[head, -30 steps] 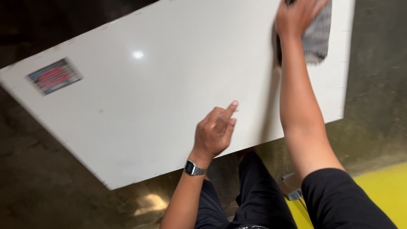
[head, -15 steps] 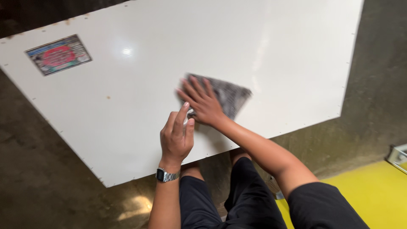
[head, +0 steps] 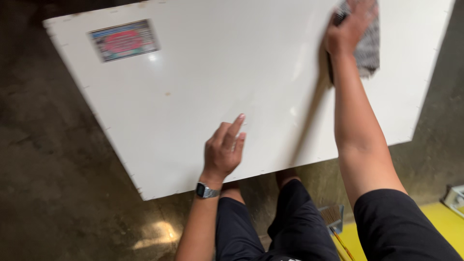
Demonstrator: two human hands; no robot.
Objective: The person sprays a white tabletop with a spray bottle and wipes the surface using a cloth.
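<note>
A large white glossy panel (head: 208,87) lies flat over the concrete floor in front of me. My right hand (head: 349,28) reaches far across it and presses a grey patterned cloth (head: 368,46) onto the surface near the far right. My left hand (head: 223,150), with a metal wristwatch (head: 207,191), rests on the near part of the panel with its fingers curled and the index finger stretched out; it holds nothing that I can see.
A colourful rectangular sticker (head: 124,39) sits near the panel's far left corner. Dark concrete floor (head: 53,164) surrounds the panel. A yellow painted strip (head: 440,217) runs at the lower right, with a small brush (head: 332,215) beside my knees.
My right hand has swept the cloth from the middle of the panel out to its far right. The left hand stayed on the near part.
</note>
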